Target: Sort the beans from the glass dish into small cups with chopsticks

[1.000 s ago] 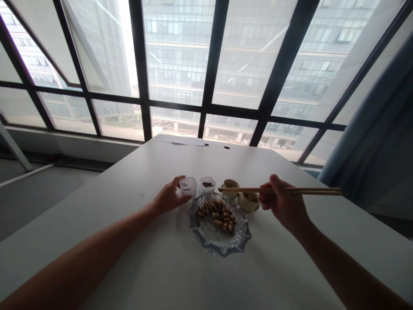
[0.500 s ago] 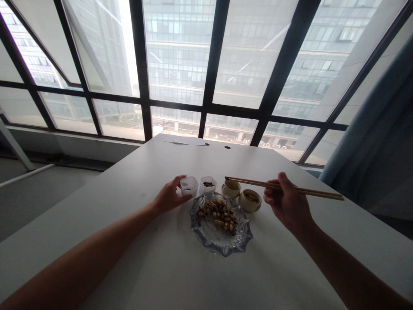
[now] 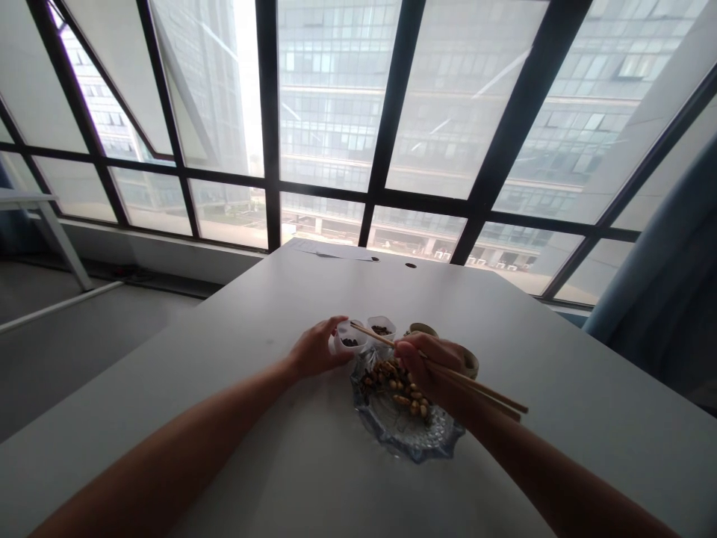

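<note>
My left hand [image 3: 320, 348] grips the side of a small clear cup [image 3: 352, 345] with dark pieces in it. Chopsticks [image 3: 476, 385] are held in my right hand [image 3: 434, 366], their tips over that cup's rim. Whether the tips pinch anything is too small to tell. A second clear cup [image 3: 390, 323] with dark pieces stands beside the first. Below my right hand, a scalloped glass plate [image 3: 386, 438] carries peanuts and brownish bits [image 3: 395, 382]. Two small ceramic cups, one behind [image 3: 424, 327] and one to the right [image 3: 470, 363], are partly covered by my right hand.
All the dishes stand on a white table [image 3: 280, 463]. Paper sheets [image 3: 330, 249] and two dark round holes are at its far edge, before large windows. A blue curtain [image 3: 661, 261] hangs at the right.
My right hand has moved left with the chopsticks, from beside the ceramic cups to the left clear cup. My left hand keeps its hold. The whole view has shifted slightly.
</note>
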The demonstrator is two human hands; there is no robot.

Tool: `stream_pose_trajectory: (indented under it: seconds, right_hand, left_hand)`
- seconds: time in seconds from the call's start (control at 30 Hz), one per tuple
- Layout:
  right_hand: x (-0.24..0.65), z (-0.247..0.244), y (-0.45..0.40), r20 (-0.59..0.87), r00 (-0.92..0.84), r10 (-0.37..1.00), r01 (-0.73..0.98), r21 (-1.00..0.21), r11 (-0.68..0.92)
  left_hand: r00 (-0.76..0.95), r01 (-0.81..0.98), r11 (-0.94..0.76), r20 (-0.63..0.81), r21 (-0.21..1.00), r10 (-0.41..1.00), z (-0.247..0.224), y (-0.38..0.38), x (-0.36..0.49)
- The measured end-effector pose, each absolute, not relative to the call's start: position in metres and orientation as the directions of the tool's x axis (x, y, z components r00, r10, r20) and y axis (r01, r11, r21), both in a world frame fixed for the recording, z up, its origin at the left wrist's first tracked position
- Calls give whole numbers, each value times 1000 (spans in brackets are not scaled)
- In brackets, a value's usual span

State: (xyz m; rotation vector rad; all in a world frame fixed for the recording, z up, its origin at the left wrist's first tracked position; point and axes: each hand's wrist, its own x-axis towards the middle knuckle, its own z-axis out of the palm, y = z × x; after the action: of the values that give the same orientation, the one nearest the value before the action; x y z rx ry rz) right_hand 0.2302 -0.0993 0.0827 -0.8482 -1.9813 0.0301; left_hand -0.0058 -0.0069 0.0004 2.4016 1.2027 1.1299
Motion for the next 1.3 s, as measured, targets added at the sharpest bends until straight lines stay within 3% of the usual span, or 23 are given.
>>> stream_pose_trajectory:
  seconds: [0.4, 0.8, 0.9, 1.07, 1.2, 1.3]
  right_hand:
    - [227, 81, -88, 614, -413, 672, 590, -381, 712]
    - [228, 90, -102, 588, -349, 730, 604, -455, 655]
    - [233, 92, -105, 576, -274, 770, 577, -542, 611]
    - [253, 95, -115, 486, -88, 869, 373, -793, 482]
    - [256, 89, -128, 233, -221, 947, 335, -894, 298]
    - [255, 78, -129, 235, -251, 939, 369, -874, 318]
  left_hand:
    - [374, 584, -632, 522, 510, 767, 3, -8, -5]
    - [381, 569, -651, 540, 503, 750, -2, -4, -6]
    - [391, 579, -649, 530, 494, 753, -3, -4, -7]
    - [397, 601, -635, 509, 485, 764, 1, -7, -7]
    - [396, 616, -624, 496, 481, 773, 4, -9, -7]
    - [396, 618, -625, 497, 477, 772, 5, -10, -6]
